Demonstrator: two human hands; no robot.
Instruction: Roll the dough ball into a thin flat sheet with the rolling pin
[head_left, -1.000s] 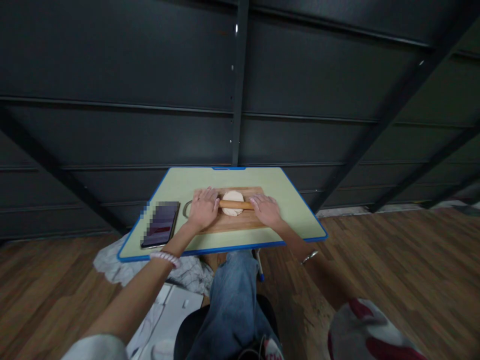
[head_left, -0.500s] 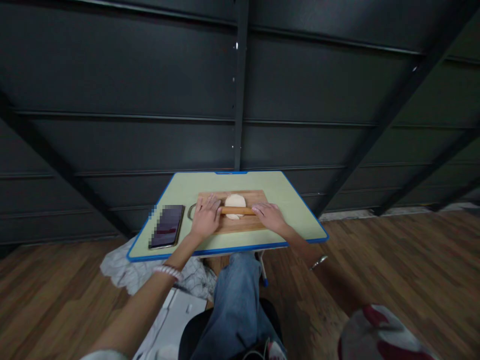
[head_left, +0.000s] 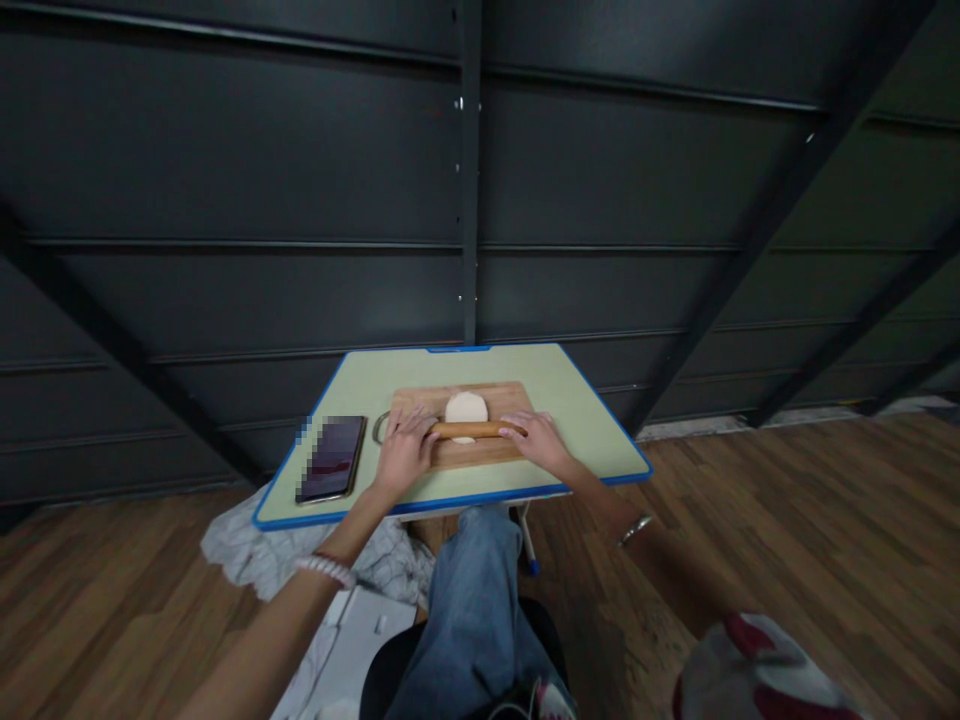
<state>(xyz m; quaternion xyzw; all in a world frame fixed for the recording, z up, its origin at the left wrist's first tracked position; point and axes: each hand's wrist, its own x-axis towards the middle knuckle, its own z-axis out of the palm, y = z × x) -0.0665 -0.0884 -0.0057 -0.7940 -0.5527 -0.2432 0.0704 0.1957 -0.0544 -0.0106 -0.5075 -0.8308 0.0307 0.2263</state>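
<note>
A wooden rolling pin (head_left: 471, 430) lies crosswise over a flattened round of pale dough (head_left: 466, 407). Most of the dough shows beyond the pin, with a thin edge on my side of it. My left hand (head_left: 406, 449) grips the pin's left end, fingers pointing forward over it. At the right end, my right hand (head_left: 537, 440) holds the pin with its fingers bent over the wood. Both palms hide the pin's tips. Under the dough is a wooden cutting board (head_left: 480, 457) with a metal loop handle (head_left: 379, 428) at its left, partly behind my left hand.
The small light-green table (head_left: 592, 440) has a blue rim. A phone (head_left: 334, 458) lies at its left side. A dark panelled wall (head_left: 360, 300) rises behind. Crumpled pale cloth (head_left: 247, 545) and a white box (head_left: 367, 630) are below at left, beside my knee (head_left: 480, 560).
The rolling pin and both hands have come slightly toward me, so less dough shows on the near side of the pin. The camera view has shifted a little.
</note>
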